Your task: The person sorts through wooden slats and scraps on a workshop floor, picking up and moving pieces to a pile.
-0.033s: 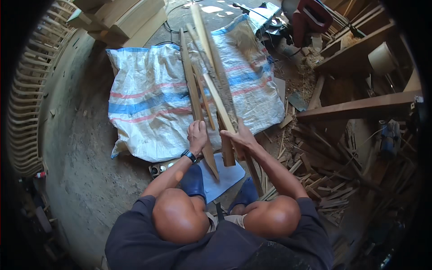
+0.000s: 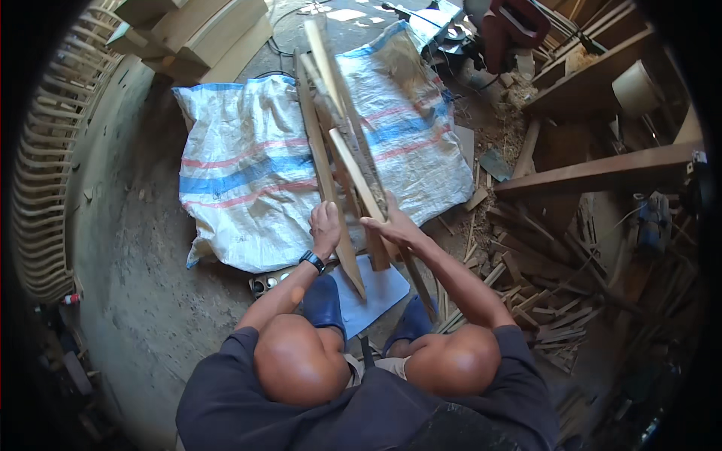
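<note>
My left hand (image 2: 325, 227), with a dark watch (image 2: 313, 261) on its wrist, is closed around the edge of a long wooden strip (image 2: 350, 264). That strip tapers at its near end and reaches away over a white woven sack (image 2: 248, 143) with blue and red stripes. To its right, my right hand (image 2: 396, 227) is closed on a bundle of wooden strips (image 2: 348, 159), its thumb across a pale one. The bundle is raised at a slant, far ends blurred. A short, broader wood piece (image 2: 377, 252) shows beneath, between my hands; what supports it is hidden.
A pale blue sheet (image 2: 380, 289) lies between my blue shoes (image 2: 325, 304). Wood offcuts (image 2: 553, 323) and a beam (image 2: 602, 174) crowd the right. Large wooden blocks (image 2: 214, 37) stand far left, a red tool (image 2: 514, 34) far right. Curved slats (image 2: 45, 165) line the left.
The bundle in my right hand has swung left, closer to the strip in my left hand. My right hand has shifted slightly left; my left hand stays nearly in place.
</note>
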The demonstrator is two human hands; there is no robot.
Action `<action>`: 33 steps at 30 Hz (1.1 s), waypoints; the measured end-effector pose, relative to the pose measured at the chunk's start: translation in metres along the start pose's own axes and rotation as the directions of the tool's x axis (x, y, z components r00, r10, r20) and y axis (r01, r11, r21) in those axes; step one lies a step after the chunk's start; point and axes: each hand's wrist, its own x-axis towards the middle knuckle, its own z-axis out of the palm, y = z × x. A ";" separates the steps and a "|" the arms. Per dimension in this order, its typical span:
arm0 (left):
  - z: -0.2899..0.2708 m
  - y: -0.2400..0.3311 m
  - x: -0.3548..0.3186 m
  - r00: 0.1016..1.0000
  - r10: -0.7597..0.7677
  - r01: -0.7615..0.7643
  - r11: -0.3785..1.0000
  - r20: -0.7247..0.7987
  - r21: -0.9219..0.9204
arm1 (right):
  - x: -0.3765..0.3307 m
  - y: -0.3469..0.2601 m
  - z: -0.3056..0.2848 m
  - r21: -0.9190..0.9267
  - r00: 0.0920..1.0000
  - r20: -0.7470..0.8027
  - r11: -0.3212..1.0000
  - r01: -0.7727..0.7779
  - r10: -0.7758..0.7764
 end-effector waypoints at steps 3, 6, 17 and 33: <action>0.032 0.024 0.005 1.000 0.021 -0.021 1.000 0.004 0.011 | 0.012 0.058 0.010 -0.219 0.996 -0.019 0.972 0.081 -0.087; 0.028 0.009 0.030 0.995 0.035 -0.041 0.997 0.096 0.061 | 0.011 0.064 0.029 -0.104 0.972 0.078 0.968 0.230 -0.223; 0.003 0.008 0.055 0.955 0.210 -0.260 0.934 0.211 0.245 | -0.096 0.098 -0.007 -0.021 0.783 -0.566 0.955 0.297 -0.256; -0.077 0.032 0.028 0.911 0.115 -0.107 0.993 0.397 -0.041 | -0.196 0.266 -0.169 -0.680 0.837 -0.534 0.527 -0.510 0.119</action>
